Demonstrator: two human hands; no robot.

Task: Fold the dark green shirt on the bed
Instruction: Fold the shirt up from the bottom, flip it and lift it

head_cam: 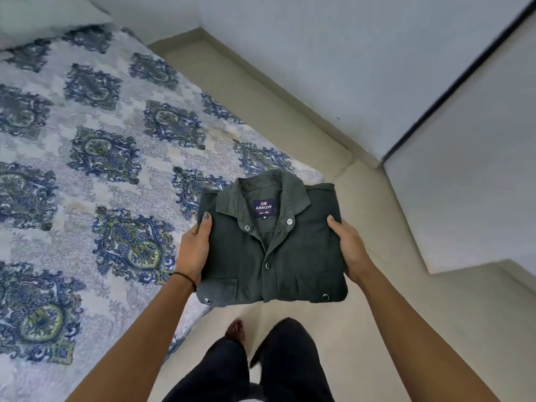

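Observation:
The dark green shirt (293, 256) is folded into a compact rectangle, collar up, with its label and silver snaps showing. I hold it in the air over the bed's near right corner and the floor. My left hand (193, 250) grips its left edge, thumb on top. On the opposite edge my right hand (349, 248) grips in the same way. The bed (95, 169), covered in a white sheet with blue and green medallions, fills the left half of the view.
A beige tiled floor (377, 300) runs along the bed's right side. Pale walls (348, 53) rise behind it, with a dark-edged panel (470, 169) at right. My legs in dark trousers (278, 369) stand on the floor below the shirt. A pillow (34, 18) lies at top left.

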